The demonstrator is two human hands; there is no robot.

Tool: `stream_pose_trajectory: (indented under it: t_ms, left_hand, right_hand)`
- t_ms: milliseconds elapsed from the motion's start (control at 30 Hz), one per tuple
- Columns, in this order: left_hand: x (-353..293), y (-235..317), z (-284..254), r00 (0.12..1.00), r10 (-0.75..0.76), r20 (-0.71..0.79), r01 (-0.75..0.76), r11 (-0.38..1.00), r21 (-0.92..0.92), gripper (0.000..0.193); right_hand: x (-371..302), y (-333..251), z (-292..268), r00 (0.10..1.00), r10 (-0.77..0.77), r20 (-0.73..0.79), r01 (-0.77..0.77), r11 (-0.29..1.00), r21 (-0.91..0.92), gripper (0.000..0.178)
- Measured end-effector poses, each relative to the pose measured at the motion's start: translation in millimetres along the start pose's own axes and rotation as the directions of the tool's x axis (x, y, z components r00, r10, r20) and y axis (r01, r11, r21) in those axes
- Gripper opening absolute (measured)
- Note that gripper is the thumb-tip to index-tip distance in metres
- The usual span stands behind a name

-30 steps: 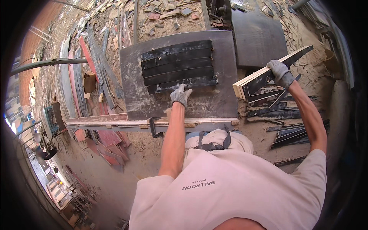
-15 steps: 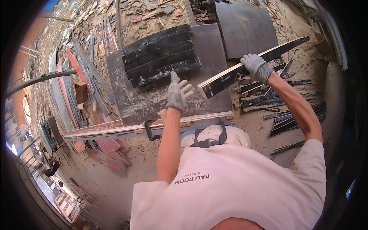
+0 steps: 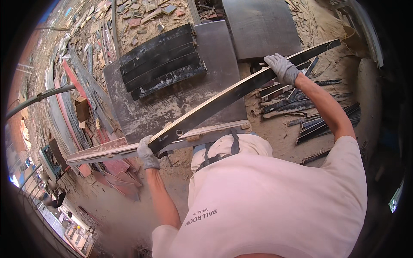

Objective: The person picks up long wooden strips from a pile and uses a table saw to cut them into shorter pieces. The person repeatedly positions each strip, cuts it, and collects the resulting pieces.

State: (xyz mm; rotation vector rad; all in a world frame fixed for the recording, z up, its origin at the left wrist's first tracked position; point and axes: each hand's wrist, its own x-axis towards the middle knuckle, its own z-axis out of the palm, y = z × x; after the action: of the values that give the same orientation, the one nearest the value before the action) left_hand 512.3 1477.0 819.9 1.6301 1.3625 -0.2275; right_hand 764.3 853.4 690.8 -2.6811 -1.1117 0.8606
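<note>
A long black-faced plywood strip (image 3: 223, 98), pale along its cut edge, slants across the dark work table (image 3: 221, 49). Its near left end is gripped in my gloved left hand (image 3: 147, 149), beside the table's front edge. Farther up the strip, my gloved right hand (image 3: 282, 69) is wrapped over the top edge, with part of the strip reaching past it. The fingers of both hands are closed. Beyond the strip, several shorter black boards (image 3: 161, 60) lie side by side on the table, some smeared with whitish marks.
A wooden rail (image 3: 103, 151) runs along the table's front and past its left side. Black offcuts (image 3: 329, 122) litter the floor to the right. Long scrap strips (image 3: 64, 107) and reddish board pieces (image 3: 116, 172) lie left. A second dark panel (image 3: 262, 28) stands at the back.
My left hand, open over the table before, has come left and nearer and now grips the strip's end. The strip's near end has swung left and toward me; my right hand still holds it.
</note>
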Motion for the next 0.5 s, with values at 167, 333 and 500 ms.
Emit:
stream_pose_trajectory:
  t_ms: [167,333,500]
  left_hand:
    - [4,16,17,0.998,-0.039,0.050,0.035,0.997,0.064,0.025]
    - [42,-12,53,0.807,0.492,0.326,-0.590,0.676,0.441,0.027]
    - [3,20,130,0.783,0.398,0.478,-0.619,0.422,0.663,0.058]
  right_hand:
    - [-1,23,34,0.998,0.003,-0.066,0.001,0.998,0.059,0.037]
    - [-75,33,41,0.997,0.079,-0.002,-0.078,0.987,0.137,0.044]
    - [-179,44,80,0.949,0.280,0.145,-0.294,0.952,0.086,0.039]
